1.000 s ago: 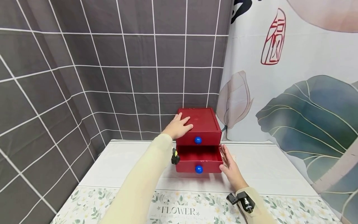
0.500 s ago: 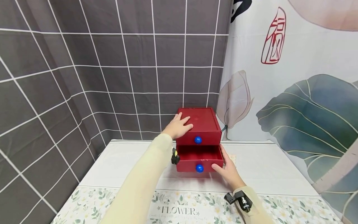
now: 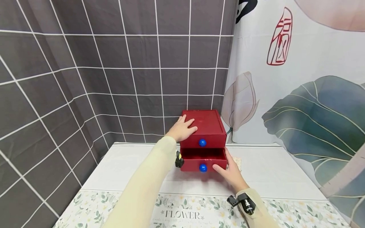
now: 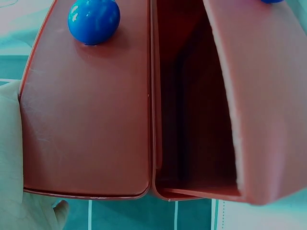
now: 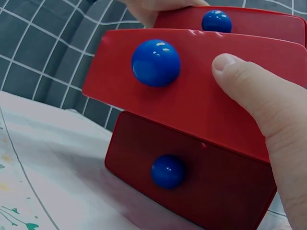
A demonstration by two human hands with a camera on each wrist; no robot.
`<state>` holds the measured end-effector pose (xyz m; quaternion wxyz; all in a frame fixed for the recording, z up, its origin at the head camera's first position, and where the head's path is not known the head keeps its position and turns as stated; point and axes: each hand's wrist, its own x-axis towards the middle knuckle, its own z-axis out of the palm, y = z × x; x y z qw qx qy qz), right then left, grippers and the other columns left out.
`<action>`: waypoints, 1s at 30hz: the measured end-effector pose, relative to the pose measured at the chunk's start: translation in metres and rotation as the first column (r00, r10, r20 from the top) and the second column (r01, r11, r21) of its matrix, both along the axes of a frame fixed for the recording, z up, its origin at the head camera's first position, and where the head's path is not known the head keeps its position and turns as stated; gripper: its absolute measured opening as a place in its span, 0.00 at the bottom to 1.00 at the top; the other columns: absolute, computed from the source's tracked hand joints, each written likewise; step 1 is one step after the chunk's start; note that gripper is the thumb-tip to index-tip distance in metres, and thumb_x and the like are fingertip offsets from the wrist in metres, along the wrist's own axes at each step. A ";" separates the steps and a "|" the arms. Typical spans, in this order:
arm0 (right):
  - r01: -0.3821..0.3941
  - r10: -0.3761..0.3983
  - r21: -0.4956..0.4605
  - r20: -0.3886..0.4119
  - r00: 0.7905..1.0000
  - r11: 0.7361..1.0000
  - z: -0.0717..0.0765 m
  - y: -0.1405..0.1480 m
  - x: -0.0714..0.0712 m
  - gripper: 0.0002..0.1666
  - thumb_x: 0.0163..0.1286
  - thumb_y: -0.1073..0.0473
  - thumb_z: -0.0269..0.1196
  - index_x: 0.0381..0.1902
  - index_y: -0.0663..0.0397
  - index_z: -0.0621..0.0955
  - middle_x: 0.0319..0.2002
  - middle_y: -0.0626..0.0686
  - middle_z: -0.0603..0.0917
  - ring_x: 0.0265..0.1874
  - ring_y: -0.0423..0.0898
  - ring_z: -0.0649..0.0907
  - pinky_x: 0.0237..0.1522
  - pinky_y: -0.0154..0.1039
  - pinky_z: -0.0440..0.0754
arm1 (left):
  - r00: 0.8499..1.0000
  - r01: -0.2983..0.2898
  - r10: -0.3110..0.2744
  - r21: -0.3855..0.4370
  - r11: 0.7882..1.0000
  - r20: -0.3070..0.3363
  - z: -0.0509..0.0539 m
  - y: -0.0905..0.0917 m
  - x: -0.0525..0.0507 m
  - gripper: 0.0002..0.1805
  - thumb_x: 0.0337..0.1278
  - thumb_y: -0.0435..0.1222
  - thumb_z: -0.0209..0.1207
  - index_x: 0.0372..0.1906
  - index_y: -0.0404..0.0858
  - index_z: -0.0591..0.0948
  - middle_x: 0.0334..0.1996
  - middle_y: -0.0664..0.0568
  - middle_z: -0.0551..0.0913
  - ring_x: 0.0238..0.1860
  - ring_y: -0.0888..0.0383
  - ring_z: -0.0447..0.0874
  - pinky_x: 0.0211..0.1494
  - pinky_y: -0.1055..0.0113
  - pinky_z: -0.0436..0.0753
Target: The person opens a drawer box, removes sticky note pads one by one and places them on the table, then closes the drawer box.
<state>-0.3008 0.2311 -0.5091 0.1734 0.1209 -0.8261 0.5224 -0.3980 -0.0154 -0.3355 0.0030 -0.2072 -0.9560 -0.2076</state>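
A red drawer cabinet (image 3: pixel 203 122) with blue knobs stands on the table. Its middle drawer (image 3: pixel 189 165) is partly pulled out and shows an empty inside. In the right wrist view the lower drawer (image 5: pixel 139 148) sits further back, beneath it; the head view hides it. My left hand (image 3: pixel 181 129) rests on the cabinet top near the left edge, fingers spread. At the pulled-out drawer's right corner, my right hand (image 3: pixel 233 175) presses its straight thumb (image 5: pixel 240 79) on the front, with fingers along the side. The left wrist view shows the upper drawer front (image 4: pixel 91 115) beside the opening.
A white cloth with a flowered front band (image 3: pixel 114 202) covers the table. A small cream patterned piece (image 3: pixel 238 162) lies right of the cabinet, partly behind my right hand. A dark gridded curtain (image 3: pixel 137 79) hangs behind and left, a printed white one (image 3: pixel 248 47) at right.
The middle drawer has slid a little way inward. My right hand has brought its thumb from the drawer's side onto its front and moved slightly left. The left hand stays put.
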 end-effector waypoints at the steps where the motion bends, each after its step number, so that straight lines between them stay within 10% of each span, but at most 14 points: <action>1: 0.000 0.000 -0.003 -0.004 1.000 1.000 0.000 0.000 0.000 0.59 0.63 0.51 0.72 0.83 0.45 0.50 0.76 0.62 0.63 0.72 0.64 0.66 0.69 0.69 0.61 | 1.000 0.000 0.000 0.003 1.000 0.000 0.000 0.000 0.000 0.37 0.70 0.60 0.45 0.80 0.53 0.60 0.82 0.44 0.45 0.82 0.45 0.37 0.78 0.45 0.54; 30: 0.060 -0.058 -0.024 0.067 0.996 0.998 0.010 -0.006 -0.011 0.58 0.64 0.48 0.72 0.82 0.51 0.53 0.75 0.62 0.65 0.73 0.62 0.65 0.71 0.64 0.62 | 1.000 -0.001 0.001 -0.006 1.000 0.001 -0.001 0.001 -0.001 0.37 0.71 0.60 0.45 0.80 0.53 0.60 0.82 0.44 0.45 0.82 0.45 0.37 0.79 0.45 0.53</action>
